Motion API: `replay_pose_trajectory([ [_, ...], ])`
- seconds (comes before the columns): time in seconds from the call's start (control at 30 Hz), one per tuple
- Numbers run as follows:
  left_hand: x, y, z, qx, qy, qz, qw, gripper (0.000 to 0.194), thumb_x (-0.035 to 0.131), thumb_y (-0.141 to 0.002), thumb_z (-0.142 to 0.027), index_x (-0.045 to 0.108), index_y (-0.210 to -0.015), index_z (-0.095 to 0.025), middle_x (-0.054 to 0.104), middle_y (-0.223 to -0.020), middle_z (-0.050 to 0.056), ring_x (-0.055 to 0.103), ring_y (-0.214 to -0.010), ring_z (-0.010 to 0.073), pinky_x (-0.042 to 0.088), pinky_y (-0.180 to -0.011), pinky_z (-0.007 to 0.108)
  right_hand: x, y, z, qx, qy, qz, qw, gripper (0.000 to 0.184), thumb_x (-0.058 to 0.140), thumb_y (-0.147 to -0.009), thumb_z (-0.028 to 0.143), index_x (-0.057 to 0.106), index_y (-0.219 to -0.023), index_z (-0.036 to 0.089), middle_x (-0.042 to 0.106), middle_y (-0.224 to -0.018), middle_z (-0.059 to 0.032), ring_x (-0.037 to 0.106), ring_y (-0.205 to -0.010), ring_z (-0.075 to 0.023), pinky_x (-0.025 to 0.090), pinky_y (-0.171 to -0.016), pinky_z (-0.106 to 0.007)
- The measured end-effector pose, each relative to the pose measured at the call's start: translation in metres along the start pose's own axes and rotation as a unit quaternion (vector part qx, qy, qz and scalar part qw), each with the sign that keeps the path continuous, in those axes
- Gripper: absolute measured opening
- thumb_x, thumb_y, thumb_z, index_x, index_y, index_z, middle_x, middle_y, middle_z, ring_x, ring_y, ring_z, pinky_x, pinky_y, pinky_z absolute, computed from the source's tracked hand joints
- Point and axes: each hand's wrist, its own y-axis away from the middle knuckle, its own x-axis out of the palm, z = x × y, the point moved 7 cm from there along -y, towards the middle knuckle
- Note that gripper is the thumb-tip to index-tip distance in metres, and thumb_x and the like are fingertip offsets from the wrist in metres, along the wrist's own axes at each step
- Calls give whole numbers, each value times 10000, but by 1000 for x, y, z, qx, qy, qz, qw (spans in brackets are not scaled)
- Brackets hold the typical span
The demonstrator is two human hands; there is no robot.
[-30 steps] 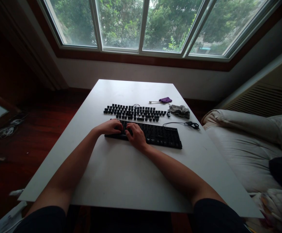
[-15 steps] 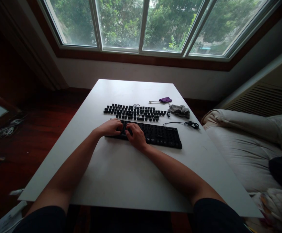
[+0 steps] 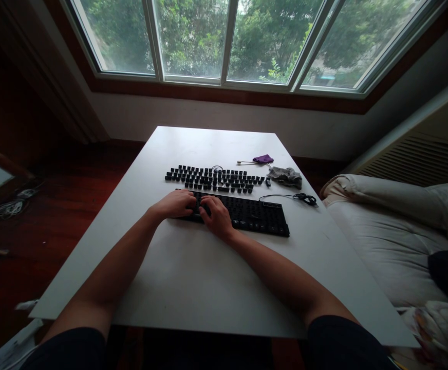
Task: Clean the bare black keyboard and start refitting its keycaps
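A black keyboard [image 3: 255, 215] lies on the white table, its left part covered by my two hands. My left hand [image 3: 175, 204] is closed over the keyboard's left end, fingers curled down onto it. Close beside it, my right hand [image 3: 217, 215] rests on the keyboard with bent fingers and the thumb drawn in. Whatever is at its fingertips is too small to make out. Behind the keyboard, loose black keycaps [image 3: 204, 178] stand in several rows.
On the white table [image 3: 193, 277], a purple cloth [image 3: 263, 159], a thin stick [image 3: 246, 163] and a grey cloth [image 3: 286, 177] lie at the back right. The coiled keyboard cable [image 3: 304, 199] is nearer. A pale sofa [image 3: 386, 231] stands on the right, a window beyond.
My left hand's fingers have shifted very slightly on the keyboard. The right hand, keyboard and keycaps stay where they were.
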Motion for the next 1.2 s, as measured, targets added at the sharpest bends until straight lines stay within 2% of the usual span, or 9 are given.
replay_pose_trajectory([
  [0.43, 2, 0, 10, -9, 59, 30, 998, 194, 606, -861, -339, 735, -932, -213, 687, -950, 43, 613, -852, 194, 423, -693, 273, 0, 1, 1, -7, -5, 0, 1000, 110, 573, -957, 252, 614, -1058, 240, 665, -1221, -85, 609, -1147, -254, 491, -1005, -400],
  [0.67, 3, 0, 3, -9, 14, 13, 1000, 125, 630, -832, -305, 685, -890, -208, 673, -949, 48, 600, -834, 200, 378, -658, 284, 0, 0, 2, -12, -3, 1, 1000, 102, 579, -953, 241, 610, -1050, 239, 668, -1206, -82, 614, -1127, -250, 493, -1001, -396],
  [0.8, 6, 0, 9, -21, 48, 20, 998, 127, 644, -828, -325, 672, -850, -204, 663, -909, 40, 582, -794, 187, 378, -641, 278, 0, 0, 1, -12, 6, 1, 1000, 112, 586, -953, 241, 615, -1061, 239, 665, -1210, -83, 611, -1130, -248, 493, -996, -391],
  [1.0, 11, 0, 22, -33, 115, 30, 992, 182, 657, -822, -354, 686, -911, -199, 646, -892, 30, 555, -768, 172, 389, -632, 260, 9, 2, 2, -34, 56, 54, 996, 80, 586, -969, 255, 644, -1017, 227, 693, -1045, -72, 627, -1000, -237, 505, -923, -378],
  [1.2, 9, 3, 20, -8, 141, 55, 988, 192, 639, -810, -295, 705, -957, -189, 651, -901, 35, 565, -771, 169, 408, -645, 257, 13, 2, 4, -60, 79, 71, 993, 104, 578, -962, 203, 675, -993, 221, 713, -1030, -73, 632, -995, -232, 510, -930, -379],
])
